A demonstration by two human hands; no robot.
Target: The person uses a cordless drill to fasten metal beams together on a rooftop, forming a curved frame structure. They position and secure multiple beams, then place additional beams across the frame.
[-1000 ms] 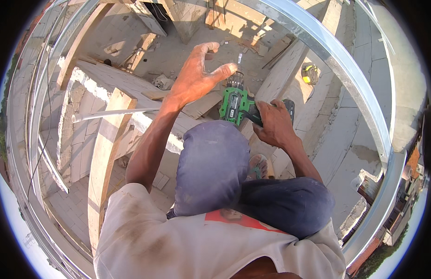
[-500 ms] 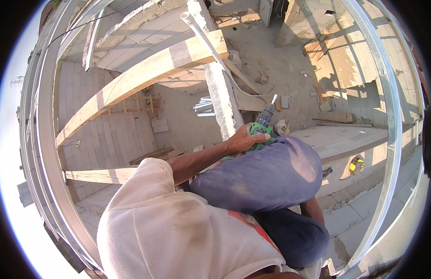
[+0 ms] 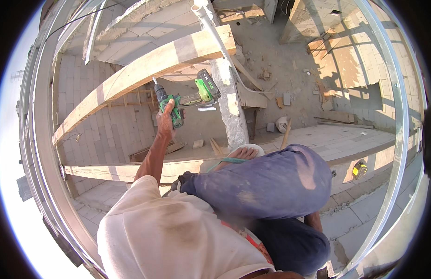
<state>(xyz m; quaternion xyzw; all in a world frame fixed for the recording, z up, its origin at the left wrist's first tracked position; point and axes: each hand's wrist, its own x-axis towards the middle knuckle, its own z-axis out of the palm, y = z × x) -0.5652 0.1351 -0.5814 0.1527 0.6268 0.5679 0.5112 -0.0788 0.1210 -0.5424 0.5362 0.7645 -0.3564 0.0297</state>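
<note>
My left hand (image 3: 165, 122) is wrapped round a green and black cordless drill (image 3: 192, 98) near its chuck end. The battery end points to the right, toward the top of the block wall. A light-coloured bit tip at the drill's front is close to the lower edge of a long wooden beam (image 3: 145, 69); I cannot tell whether they touch. Of my right side only a bit of forearm (image 3: 313, 221) shows beside my bent leg; the leg hides the hand. My sandalled foot (image 3: 245, 153) rests by the near timber (image 3: 103, 174).
A white pipe (image 3: 210, 28) leans across the beam's end and the rough wall top (image 3: 228, 102). Far below is a floor (image 3: 294, 60) with rubble. A yellow and black tape measure (image 3: 359, 169) lies at right. Metal rails (image 3: 401, 111) curve along both sides.
My left hand has carried the drill from beside my knee out to the left, up to the wooden beam. My foot now shows, and my right hand stays hidden.
</note>
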